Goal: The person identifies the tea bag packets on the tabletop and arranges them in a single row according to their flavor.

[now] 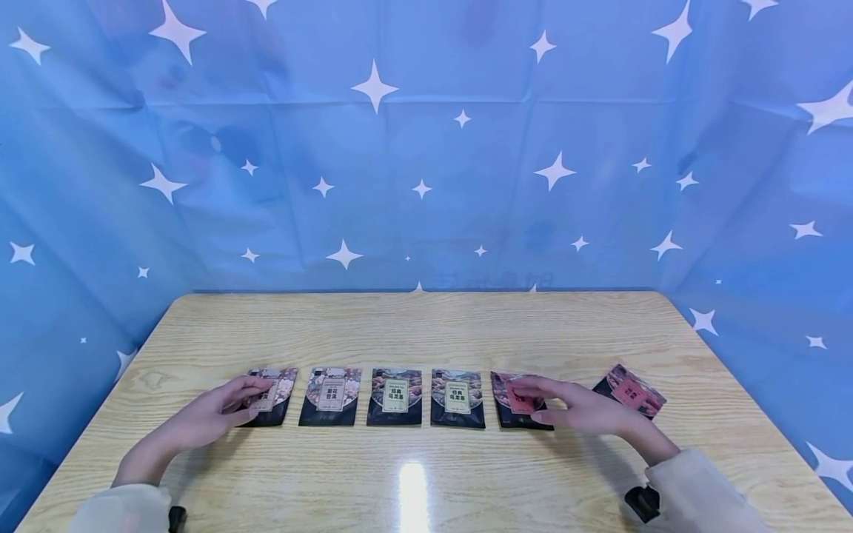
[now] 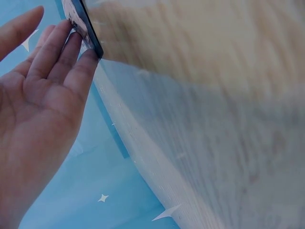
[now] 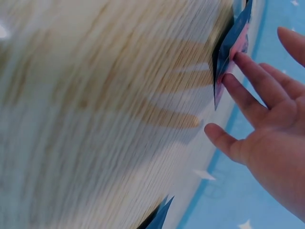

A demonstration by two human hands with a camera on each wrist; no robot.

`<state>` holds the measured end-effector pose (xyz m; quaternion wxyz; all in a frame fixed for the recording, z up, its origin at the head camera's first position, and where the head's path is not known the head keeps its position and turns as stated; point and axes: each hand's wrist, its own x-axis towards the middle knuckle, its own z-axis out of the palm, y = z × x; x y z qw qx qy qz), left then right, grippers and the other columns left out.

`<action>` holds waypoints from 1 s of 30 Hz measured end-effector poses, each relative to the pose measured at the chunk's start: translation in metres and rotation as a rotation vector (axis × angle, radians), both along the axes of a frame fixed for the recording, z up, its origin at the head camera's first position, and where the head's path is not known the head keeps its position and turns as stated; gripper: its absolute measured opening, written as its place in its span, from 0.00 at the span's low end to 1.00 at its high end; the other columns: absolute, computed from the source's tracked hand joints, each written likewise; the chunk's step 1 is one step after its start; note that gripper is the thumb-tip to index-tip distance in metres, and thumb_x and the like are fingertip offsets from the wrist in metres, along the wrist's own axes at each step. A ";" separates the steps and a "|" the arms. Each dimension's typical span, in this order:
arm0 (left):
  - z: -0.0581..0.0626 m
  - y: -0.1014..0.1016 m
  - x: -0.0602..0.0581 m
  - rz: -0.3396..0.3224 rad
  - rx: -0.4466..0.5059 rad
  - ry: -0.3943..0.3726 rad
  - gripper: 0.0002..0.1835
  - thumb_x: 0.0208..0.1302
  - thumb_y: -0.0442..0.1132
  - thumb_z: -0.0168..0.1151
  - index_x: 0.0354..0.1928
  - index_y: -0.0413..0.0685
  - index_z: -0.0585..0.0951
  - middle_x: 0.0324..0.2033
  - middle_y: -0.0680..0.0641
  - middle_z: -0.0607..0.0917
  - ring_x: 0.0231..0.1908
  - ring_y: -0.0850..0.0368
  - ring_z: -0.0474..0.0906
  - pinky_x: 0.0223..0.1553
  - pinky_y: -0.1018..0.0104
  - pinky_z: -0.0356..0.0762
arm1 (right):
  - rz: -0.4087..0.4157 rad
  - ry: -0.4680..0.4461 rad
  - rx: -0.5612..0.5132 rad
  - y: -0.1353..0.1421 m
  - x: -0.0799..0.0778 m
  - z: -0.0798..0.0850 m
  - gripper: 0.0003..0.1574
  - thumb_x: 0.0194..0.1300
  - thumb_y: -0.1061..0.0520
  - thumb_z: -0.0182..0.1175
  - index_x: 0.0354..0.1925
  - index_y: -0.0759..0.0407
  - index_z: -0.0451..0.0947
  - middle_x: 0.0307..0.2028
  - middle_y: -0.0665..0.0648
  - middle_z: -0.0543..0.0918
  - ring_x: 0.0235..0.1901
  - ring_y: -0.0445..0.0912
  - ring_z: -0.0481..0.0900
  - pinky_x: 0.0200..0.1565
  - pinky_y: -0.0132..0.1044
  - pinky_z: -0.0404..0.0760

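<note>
Several flat, dark tea packets lie in a row on the table. My left hand rests its fingertips on the leftmost packet, which has a pink label and floral print; the left wrist view shows these fingers nearly straight against the packet. Beside it lies a matching pink-labelled packet. Two green-labelled packets, one left of the other, lie mid-row. My right hand touches a red-labelled packet with extended fingers, thumb apart, and partly covers it.
A second red-labelled packet lies tilted at the row's right end, behind the right hand. The wood-grain table has a bright light reflection near its front. Blue star-patterned cloth hangs around the back and sides.
</note>
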<state>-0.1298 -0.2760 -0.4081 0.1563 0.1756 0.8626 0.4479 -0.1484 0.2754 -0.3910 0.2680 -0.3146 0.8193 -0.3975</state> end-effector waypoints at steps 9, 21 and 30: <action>-0.001 0.000 0.000 0.004 -0.004 0.003 0.23 0.68 0.35 0.53 0.62 0.33 0.64 0.60 0.27 0.65 0.60 0.30 0.61 0.50 0.46 0.72 | 0.012 0.003 -0.010 -0.003 0.001 0.002 0.35 0.72 0.59 0.48 0.70 0.68 0.47 0.66 0.72 0.56 0.62 0.67 0.57 0.56 0.52 0.68; -0.001 0.000 0.001 0.023 -0.014 0.007 0.23 0.68 0.37 0.53 0.62 0.36 0.65 0.61 0.29 0.65 0.60 0.31 0.61 0.52 0.44 0.70 | 0.022 0.000 -0.011 -0.004 0.000 0.004 0.36 0.71 0.58 0.49 0.70 0.68 0.48 0.66 0.72 0.56 0.62 0.66 0.58 0.55 0.55 0.68; 0.000 0.000 0.002 0.011 -0.009 0.041 0.23 0.68 0.36 0.54 0.62 0.35 0.66 0.60 0.28 0.65 0.59 0.29 0.61 0.53 0.38 0.66 | -0.032 0.052 0.054 -0.001 0.001 0.010 0.35 0.72 0.55 0.49 0.69 0.69 0.51 0.64 0.71 0.61 0.61 0.66 0.61 0.53 0.61 0.66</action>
